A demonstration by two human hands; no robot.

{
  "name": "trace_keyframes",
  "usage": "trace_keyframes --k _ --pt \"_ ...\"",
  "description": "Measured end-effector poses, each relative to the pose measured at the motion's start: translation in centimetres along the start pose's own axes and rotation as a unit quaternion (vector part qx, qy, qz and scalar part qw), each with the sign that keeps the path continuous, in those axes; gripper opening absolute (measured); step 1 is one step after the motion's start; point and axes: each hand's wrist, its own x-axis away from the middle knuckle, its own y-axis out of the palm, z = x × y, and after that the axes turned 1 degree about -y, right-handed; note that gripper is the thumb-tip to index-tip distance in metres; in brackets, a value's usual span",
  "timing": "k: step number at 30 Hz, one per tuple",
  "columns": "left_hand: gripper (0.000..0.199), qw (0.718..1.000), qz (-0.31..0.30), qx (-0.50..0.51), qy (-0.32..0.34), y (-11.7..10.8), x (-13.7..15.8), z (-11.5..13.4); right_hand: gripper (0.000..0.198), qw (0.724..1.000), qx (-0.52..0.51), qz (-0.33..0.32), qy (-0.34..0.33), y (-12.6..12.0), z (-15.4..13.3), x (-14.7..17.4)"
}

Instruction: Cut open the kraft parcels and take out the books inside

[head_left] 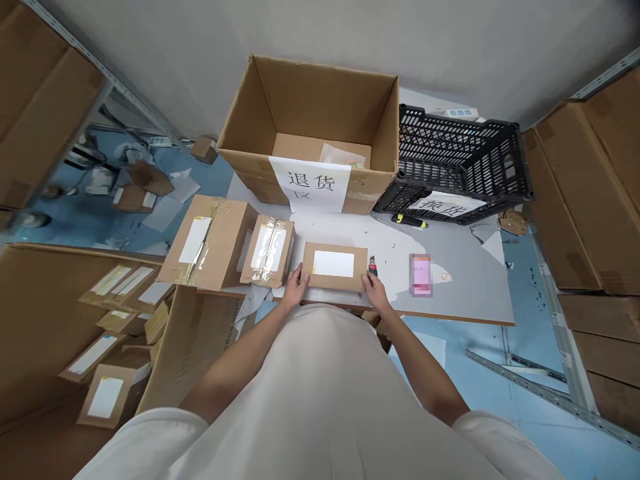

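Head view: left hand (pixel 297 287) and right hand (pixel 374 289) grasp a labelled cardboard parcel (pixel 335 265). At its three o'clock lies a utility knife (pixel 373 266).

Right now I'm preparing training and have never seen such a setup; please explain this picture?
No machine here: a head-worn camera looks down past the wearer's white shirt. The bare left hand and right hand hold opposite ends of a flat brown cardboard parcel at the near edge of a white table. A small taped brown cardboard box and a bigger one stand left; a red-and-black cutter lies by the right hand. Behind are an open brown cardboard carton and a black plastic mesh crate.
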Motion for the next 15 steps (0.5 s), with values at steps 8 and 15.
trace_keyframes --k 8,15 --pt "0.090 0.998 -0.059 -0.011 0.007 -1.0 1.1 -2.9 0.055 0.998 -0.061 -0.031 0.017 0.9 2.4 1.7" --pt "0.062 0.998 -0.062 0.015 0.019 -0.3 0.1 -3.3 0.058 0.999 -0.024 -0.031 0.014 1.7 2.1 1.6"
